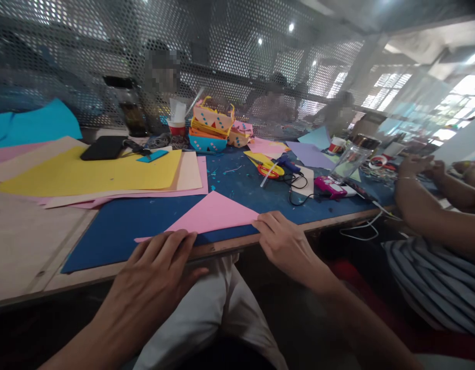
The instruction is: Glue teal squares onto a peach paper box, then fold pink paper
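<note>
A sheet of pink paper, folded to a triangle, lies on the blue mat at the table's front edge. Its fold runs along the near side. My left hand rests with outstretched fingers on the near left part of the fold, the thumb apart below the table edge. At the right corner, the fingers of my right hand are closed on the paper; the thumb is mostly hidden.
Left lie stacked yellow sheets with a black phone. Behind stand colourful paper baskets and a cup. Right are scissors, a blue glue gun with cord and a glass bottle. A co-worker's arm rests farther right.
</note>
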Demonstrator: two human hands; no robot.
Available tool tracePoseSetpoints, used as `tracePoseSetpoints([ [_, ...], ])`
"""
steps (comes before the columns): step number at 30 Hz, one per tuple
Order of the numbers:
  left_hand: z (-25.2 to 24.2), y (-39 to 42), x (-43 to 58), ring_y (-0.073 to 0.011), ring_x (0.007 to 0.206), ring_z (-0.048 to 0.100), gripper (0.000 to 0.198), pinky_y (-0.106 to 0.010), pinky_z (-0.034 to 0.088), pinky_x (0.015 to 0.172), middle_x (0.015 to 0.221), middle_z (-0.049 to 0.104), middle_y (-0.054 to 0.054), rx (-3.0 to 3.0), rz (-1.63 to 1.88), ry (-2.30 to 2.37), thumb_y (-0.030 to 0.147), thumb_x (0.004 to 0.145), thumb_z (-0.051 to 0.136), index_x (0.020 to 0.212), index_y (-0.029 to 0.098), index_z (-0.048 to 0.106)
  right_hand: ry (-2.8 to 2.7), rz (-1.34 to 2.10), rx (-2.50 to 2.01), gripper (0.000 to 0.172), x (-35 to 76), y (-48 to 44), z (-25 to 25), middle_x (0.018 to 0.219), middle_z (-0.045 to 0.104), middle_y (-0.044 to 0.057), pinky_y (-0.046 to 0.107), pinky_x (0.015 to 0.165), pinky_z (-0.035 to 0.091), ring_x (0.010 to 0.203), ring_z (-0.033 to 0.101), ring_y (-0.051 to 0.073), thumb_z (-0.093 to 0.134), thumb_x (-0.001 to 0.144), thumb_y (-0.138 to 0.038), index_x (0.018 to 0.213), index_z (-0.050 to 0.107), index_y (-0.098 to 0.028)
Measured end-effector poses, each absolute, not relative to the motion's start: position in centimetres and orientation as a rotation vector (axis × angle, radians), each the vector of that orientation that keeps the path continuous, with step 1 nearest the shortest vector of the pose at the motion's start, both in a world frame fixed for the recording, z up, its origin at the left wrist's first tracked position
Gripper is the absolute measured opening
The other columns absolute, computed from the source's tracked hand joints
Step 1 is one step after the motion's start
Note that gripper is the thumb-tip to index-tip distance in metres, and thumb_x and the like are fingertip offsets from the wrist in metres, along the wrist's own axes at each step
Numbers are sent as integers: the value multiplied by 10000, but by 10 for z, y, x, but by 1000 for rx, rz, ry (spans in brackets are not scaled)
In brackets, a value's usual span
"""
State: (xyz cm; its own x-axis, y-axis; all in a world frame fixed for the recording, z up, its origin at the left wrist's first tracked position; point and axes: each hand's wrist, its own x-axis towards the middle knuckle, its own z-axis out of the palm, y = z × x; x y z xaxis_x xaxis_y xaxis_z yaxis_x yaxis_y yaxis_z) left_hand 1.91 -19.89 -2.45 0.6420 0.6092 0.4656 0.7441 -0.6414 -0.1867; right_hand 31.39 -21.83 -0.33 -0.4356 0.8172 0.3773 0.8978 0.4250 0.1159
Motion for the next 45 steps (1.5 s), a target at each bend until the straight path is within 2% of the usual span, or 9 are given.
tracePoseSetpoints([
  [5,-31,-194,26,-384,1083,624,499,-502,521,879,1200,667,-222,-2473,-565,-1054,470,1025,508,1256,43,624,-2339,-439,-1521,253,308,-219,-13,1152,658,115,418,889,530,1075,585,270,487,974,-92,1156,657,-131],
  [8,-30,-194,29,-373,1061,632,543,-485,526,840,1195,668,-198,-2460,-561,-1064,463,1021,528,1403,77,549,-2294,-435,-1525,280,306,-221,-18,1197,647,121,418,924,527,1117,578,274,482,1009,-137,1242,637,-127],
  [14,-33,-196,35,-391,1052,623,572,-511,508,829,1201,632,-207,-2404,-553,-1089,424,971,635,1447,123,537,-2302,-474,-1580,404,299,-230,-14,1220,641,103,417,826,546,1096,589,279,505,1058,-440,1419,573,-270],
  [20,-37,-198,38,-389,1091,601,574,-517,486,831,1266,622,-205,-2409,-613,-1124,412,952,667,1428,120,536,-2307,-435,-1475,352,292,-226,-17,1265,656,124,453,1017,495,1191,578,268,506,1068,-359,1342,606,-163],
  [28,-37,-201,41,-399,1117,584,560,-531,480,848,1263,640,-184,-2418,-596,-1156,339,934,683,1445,167,530,-2368,-415,-1545,476,287,-226,-12,1261,626,101,471,902,543,1143,582,295,485,1045,-512,1465,527,-293],
  [32,-36,-201,41,-403,1120,582,534,-537,489,858,1264,639,-178,-2419,-604,-1133,298,934,674,1440,198,538,-2361,-377,-1509,468,282,-224,-13,1280,621,106,493,987,510,1187,554,297,485,1048,-501,1428,553,-236],
  [37,-35,-202,46,-388,1124,585,493,-533,494,899,1258,634,-192,-2435,-663,-1117,281,950,653,1411,142,544,-2360,-300,-1410,465,276,-221,-15,1310,625,126,453,1045,483,1222,535,282,488,1054,-483,1350,579,-136],
  [41,-38,-201,55,-376,1142,575,527,-518,485,957,1277,630,-225,-2476,-706,-1061,300,941,664,1378,39,526,-2368,-294,-1453,516,273,-222,-14,1303,622,106,468,1007,501,1202,544,282,513,1039,-502,1465,513,-212],
  [45,-40,-200,58,-380,1101,596,520,-514,495,913,1248,651,-215,-2456,-719,-1072,323,932,681,1360,60,548,-2377,-364,-1494,538,269,-223,-16,1323,601,111,479,965,524,1196,540,291,548,1014,-528,1479,516,-259],
])
